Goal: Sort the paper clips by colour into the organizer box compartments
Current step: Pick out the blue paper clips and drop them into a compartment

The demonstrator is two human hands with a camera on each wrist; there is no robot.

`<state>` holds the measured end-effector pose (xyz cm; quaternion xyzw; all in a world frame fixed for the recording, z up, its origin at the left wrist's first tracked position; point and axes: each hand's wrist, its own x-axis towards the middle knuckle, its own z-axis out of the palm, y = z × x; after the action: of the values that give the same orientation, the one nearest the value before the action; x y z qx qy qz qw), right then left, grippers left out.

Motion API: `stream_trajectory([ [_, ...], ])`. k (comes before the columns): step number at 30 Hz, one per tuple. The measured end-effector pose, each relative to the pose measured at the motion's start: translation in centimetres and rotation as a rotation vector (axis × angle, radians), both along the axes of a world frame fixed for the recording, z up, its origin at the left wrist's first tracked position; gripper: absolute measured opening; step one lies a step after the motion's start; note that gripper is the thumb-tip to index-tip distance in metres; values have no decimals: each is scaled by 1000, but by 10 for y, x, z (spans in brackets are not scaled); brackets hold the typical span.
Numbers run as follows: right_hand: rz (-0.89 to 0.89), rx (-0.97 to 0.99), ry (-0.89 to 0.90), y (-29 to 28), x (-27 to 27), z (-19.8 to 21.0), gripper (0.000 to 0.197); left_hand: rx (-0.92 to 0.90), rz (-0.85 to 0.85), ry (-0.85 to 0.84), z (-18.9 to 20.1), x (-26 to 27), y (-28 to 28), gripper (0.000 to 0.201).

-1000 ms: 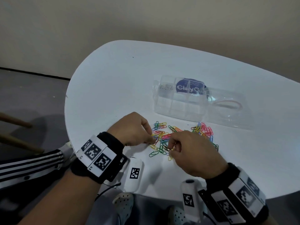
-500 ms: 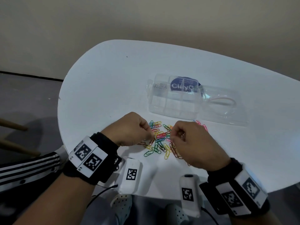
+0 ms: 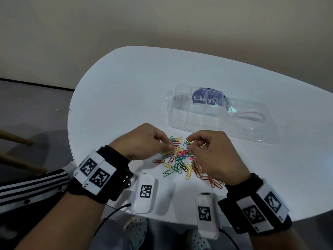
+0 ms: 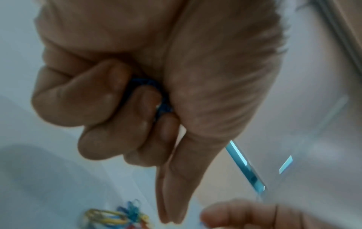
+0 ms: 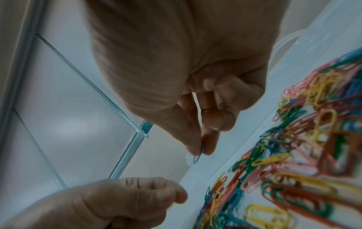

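Right hand (image 5: 195, 93) pinching a blue clip (image 5: 198, 155) between thumb and forefinger, just above the pile of clips (image 3: 183, 163) on the table (image 3: 126, 105). Left hand (image 3: 146, 141) close beside, fingers curled tight on blue clips (image 4: 156, 99) in the palm. Beyond both grips, clear box (image 3: 194, 114) with lid open; red rubber band (image 3: 250, 114) on the lid. Nothing between hands and box.
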<state>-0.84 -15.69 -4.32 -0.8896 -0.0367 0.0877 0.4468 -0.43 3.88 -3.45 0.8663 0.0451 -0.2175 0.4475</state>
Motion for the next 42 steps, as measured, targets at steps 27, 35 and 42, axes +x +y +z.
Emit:
stream_trajectory([
  [27,477,-529,32,47,15,14,14,393,84,-86,-8,2,16,12],
  [35,584,-791,-108,53,13,16,10,303,45,-70,-9,4,9,11],
  [42,647,-807,-71,52,12,20,17,328,35,-47,-14,7,12,20],
])
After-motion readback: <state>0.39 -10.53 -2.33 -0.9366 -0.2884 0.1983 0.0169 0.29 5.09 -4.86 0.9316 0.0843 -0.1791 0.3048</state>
